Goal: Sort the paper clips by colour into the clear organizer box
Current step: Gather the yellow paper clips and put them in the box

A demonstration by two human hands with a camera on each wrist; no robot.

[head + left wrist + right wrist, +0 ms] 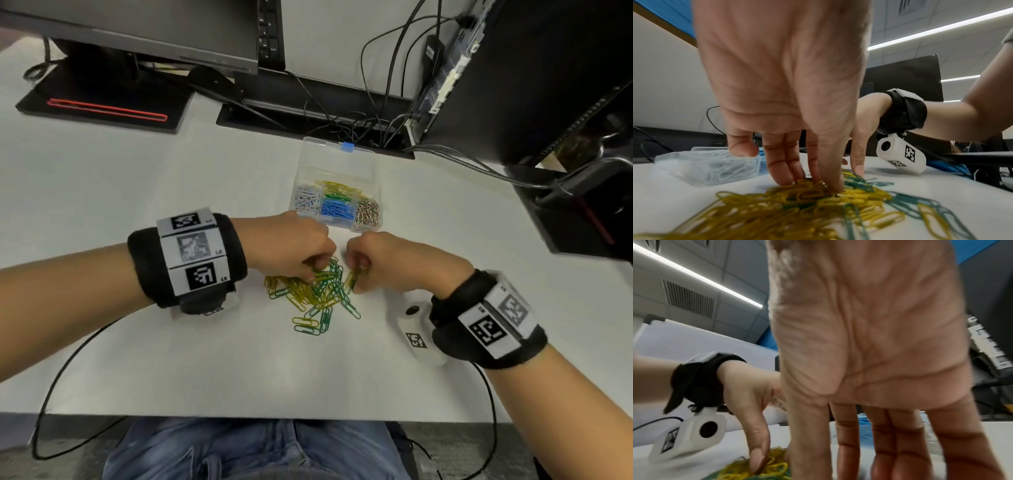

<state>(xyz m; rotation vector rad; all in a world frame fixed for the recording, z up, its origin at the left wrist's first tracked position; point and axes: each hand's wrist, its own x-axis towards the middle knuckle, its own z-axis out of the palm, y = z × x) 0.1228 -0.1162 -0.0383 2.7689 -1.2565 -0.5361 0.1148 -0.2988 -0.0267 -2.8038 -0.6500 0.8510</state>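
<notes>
I am leaning over the white counter (pixel 171 342), both hands down in the loose pile of paper clips (pixel 317 294) in front of me. The pile is a tangle of yellow and green clips, lying at about 6 o'clock from the clear organizer box (pixel 337 192) and just short of it.

My left hand (pixel 294 243) is reaching into the pile from 9 o'clock. Its fingers (pixel 785 164) are pointing down, close together, with the tips pressing among the yellow clips; I cannot tell whether they are actually pinching one.

My right hand (pixel 394 262) is coming in from 3 o'clock, nearly knuckle to knuckle with the left. Its fingers (pixel 358 274) are curling in and clamping a small bunch of yellow clips (pixel 352 279) at the right edge of the pile. The right wrist view is mostly palm and blur, so the grip is not showing there.

The box is sitting open, its lid standing up at 12 o'clock with a blue latch (pixel 347 147) on top. Its compartments are holding white clips (pixel 306 202) at the left, yellow and green ones in the middle rear, blue clips (pixel 337 209) in the middle front, and metal-coloured clips (pixel 368 214) at the right.

Black bands with printed markers are wrapping both my wrists, and a monitor stand (pixel 99 99) and cables (pixel 359 116) are lying beyond the box.
</notes>
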